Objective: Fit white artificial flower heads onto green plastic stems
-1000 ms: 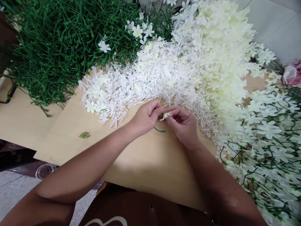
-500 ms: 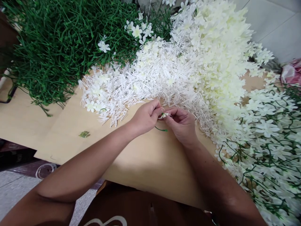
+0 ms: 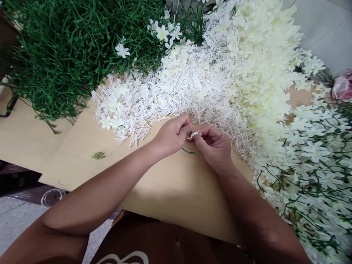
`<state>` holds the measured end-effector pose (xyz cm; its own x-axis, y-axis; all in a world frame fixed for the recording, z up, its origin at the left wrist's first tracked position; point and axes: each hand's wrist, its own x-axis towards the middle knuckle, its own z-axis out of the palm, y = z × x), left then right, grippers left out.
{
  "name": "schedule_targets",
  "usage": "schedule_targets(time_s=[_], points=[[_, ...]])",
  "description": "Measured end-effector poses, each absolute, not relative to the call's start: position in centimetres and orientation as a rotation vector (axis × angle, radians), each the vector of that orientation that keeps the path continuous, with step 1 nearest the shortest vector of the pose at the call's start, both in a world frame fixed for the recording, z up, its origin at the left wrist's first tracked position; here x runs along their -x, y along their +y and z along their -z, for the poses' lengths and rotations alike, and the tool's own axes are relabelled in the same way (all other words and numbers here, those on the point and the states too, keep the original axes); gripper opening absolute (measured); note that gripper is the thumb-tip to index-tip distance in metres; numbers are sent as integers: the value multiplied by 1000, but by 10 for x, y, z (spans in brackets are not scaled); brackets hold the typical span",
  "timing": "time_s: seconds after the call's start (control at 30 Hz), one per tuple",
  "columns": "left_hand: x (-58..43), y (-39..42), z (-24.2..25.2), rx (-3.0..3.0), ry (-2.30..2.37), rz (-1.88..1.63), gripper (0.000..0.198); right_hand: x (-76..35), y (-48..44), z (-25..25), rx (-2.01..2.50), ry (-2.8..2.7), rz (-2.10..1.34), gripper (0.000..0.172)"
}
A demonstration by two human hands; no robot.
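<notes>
My left hand is closed in a pinch on a green plastic stem, whose loose end curves out below the fingers. Close beside it, my right hand pinches a small white artificial flower between thumb and fingertips. Stem and flower meet between the two hands, but the fingers hide the exact joint. Just beyond the hands spreads a heap of thin white stamen pieces.
A big pile of green stems lies at the back left. Cream flower heads are heaped at the back right, and stemmed flowers lie at the right. A small green scrap rests on the tan board.
Both hands keep their pinch and stay close together. The right hand has shifted very slightly right, and the flower between the fingers has turned a little. The whole view has moved slightly.
</notes>
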<state>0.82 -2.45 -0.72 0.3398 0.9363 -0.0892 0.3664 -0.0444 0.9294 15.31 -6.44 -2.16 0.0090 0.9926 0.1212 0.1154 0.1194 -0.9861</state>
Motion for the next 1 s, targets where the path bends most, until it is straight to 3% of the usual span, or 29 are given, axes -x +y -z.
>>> schedule_targets(time_s=[0.57, 1.0], points=[[-11, -29, 13, -1801, 1288, -638, 22, -145, -70, 30, 1358, -1431, -742, 10], [5, -23, 10, -1881, 1035, -617, 33, -156, -62, 26, 1225, -1359, -1020, 7]])
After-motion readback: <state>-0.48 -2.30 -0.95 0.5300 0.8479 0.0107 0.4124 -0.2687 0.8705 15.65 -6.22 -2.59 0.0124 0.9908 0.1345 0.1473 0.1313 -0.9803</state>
